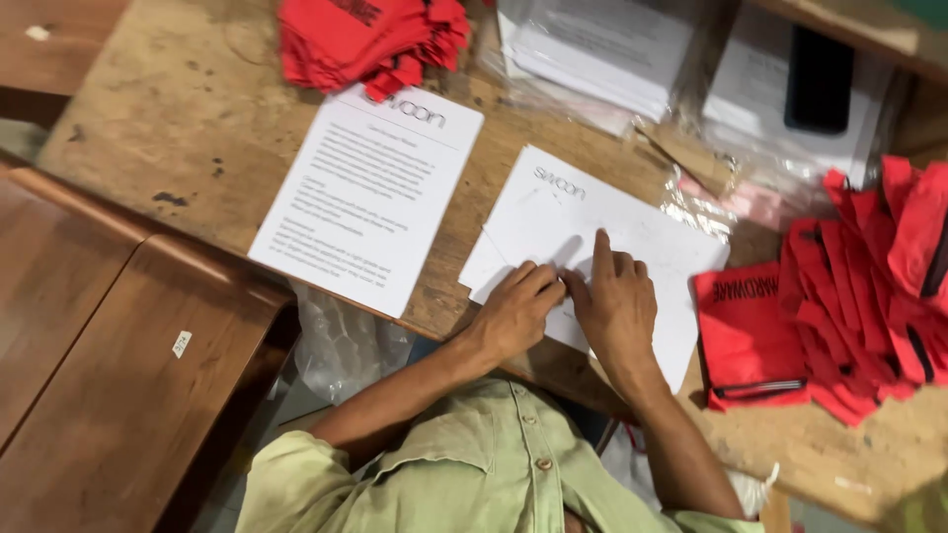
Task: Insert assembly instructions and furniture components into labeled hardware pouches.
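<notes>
Head view: both hands press flat on a white sheet (pixel 602 237) lying on the worn wooden tabletop (pixel 197 128), left hand (pixel 515 314) apparently pinching its near edge, right hand (pixel 614 301) spread with forefinger extended; a printed page (pixel 367 197) lies just left, red pouches (pixel 849 296) right

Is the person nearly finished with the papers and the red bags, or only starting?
Hard to say, but much seems left. In hand: the left hand and right hand press on a white sheet, seemingly creasing it. Another printed sheet lies flat and untouched beside it. Red pouches are heaped on the right, more red pouches at the top, and wrapped paper stacks wait unopened. Nothing shows as clearly finished.
</notes>
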